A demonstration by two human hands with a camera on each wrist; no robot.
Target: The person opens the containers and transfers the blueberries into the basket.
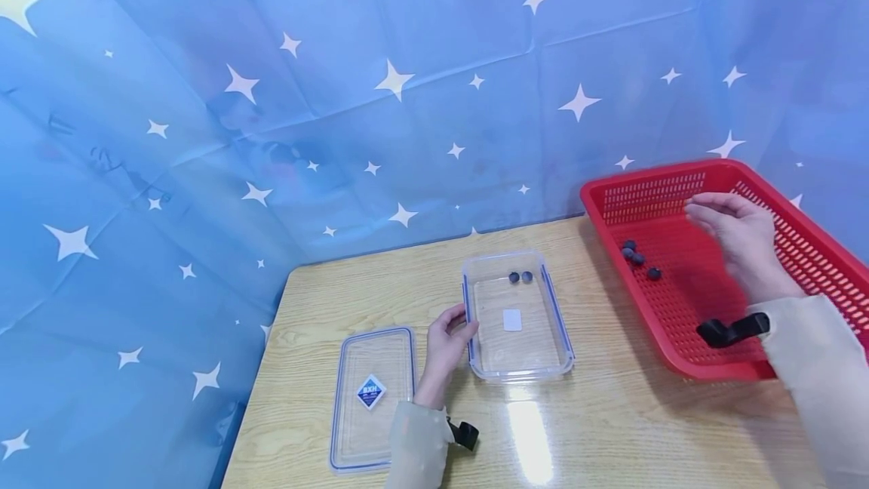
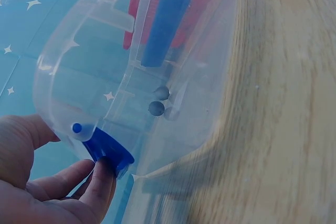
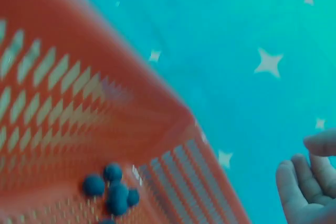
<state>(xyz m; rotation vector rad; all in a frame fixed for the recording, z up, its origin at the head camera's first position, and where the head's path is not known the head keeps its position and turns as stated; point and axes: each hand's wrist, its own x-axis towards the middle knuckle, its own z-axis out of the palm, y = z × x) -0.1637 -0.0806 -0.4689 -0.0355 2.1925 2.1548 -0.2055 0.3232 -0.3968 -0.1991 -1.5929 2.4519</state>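
Note:
My left hand (image 1: 448, 342) grips the left side of a clear plastic food container (image 1: 475, 376), its fingers at a blue clip (image 2: 107, 153) in the left wrist view. Two blueberries (image 1: 527, 277) lie inside, toward the far end. Over the red basket (image 1: 686, 368) hovers my right hand (image 1: 740, 240), fingers loosely bent and nothing visible between them. Several more blueberries (image 1: 638, 259) sit on the basket's floor along its left side; in the right wrist view the blueberries (image 3: 118, 198) cluster near a corner, apart from the fingers (image 3: 287, 187).
The container's lid (image 1: 373, 429), blue-edged with a diamond label, lies flat on the wooden table (image 1: 319, 300) left of the container. A blue curtain (image 1: 326, 96) with white stars hangs behind the table. The basket's raised rim stands at the right.

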